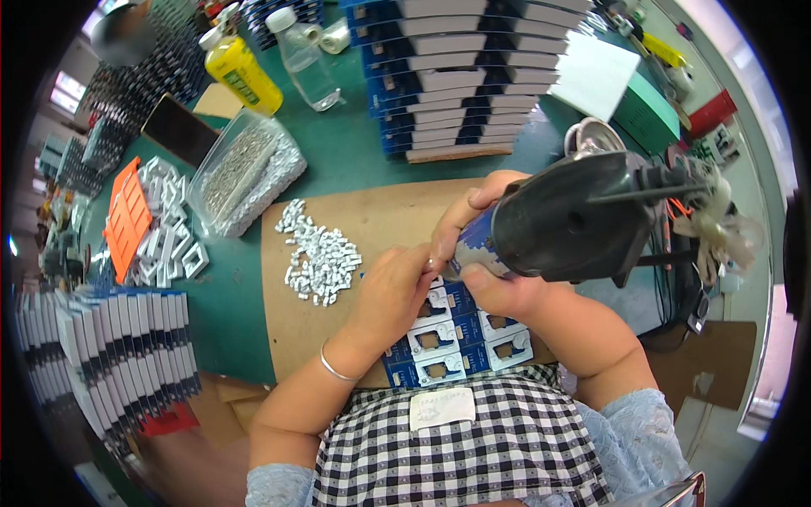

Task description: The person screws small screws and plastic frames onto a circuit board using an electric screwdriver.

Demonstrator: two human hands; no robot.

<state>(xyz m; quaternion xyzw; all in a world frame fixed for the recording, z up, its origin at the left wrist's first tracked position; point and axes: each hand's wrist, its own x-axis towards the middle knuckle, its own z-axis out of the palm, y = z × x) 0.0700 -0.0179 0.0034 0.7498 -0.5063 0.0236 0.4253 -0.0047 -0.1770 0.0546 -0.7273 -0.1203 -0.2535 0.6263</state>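
Observation:
My right hand (486, 228) is wrapped round the worn blue front of a power tool (579, 221) with a big black housing, which looks like a power screwdriver. Its tip is hidden among my fingers. My left hand (393, 283) is closed, fingertips pinched together just by that tip; whatever they hold is too small to make out. Beneath both hands lie several blue boards (470, 328) in rows, with white plastic frames (435, 340) on them. Left of my left hand, a loose pile of small white plastic parts (321, 258) is spread on the brown board (380, 207).
A clear tub (245, 173) of small metal pieces stands behind the pile, near an orange tray (128, 221) and white frames (175, 228). Tall stacks of boards (460, 80) rise at the back and lower left (110, 346). A yellow bottle (242, 72) and clear bottle (306, 63) stand behind.

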